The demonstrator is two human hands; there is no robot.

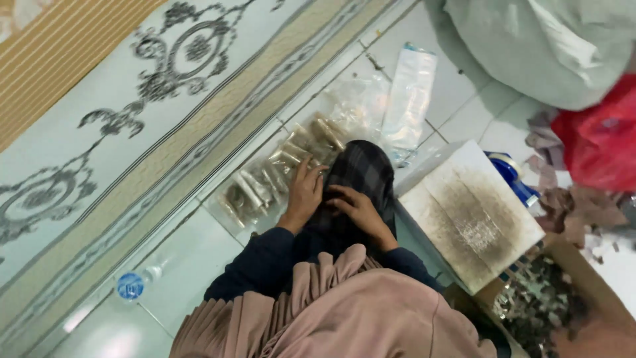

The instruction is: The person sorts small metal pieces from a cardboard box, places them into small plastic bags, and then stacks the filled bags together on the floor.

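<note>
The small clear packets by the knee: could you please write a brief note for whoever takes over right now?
Left hand: open, fingers on the row of small clear packets lying on the tiled floor.
Right hand: resting on the dark checked cloth over the knee; I cannot tell if it holds anything.
Done: a row of filled packets is laid out.
Left: cannot be judged; empty clear bags lie beyond, and a cardboard box sits to the right.

Patterned rug (99, 99), water bottle (136, 283), stained board (474, 215), red bag (599, 142).

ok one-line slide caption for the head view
Left hand and right hand rest on dark plaid cloth beside small clear packets.
</note>
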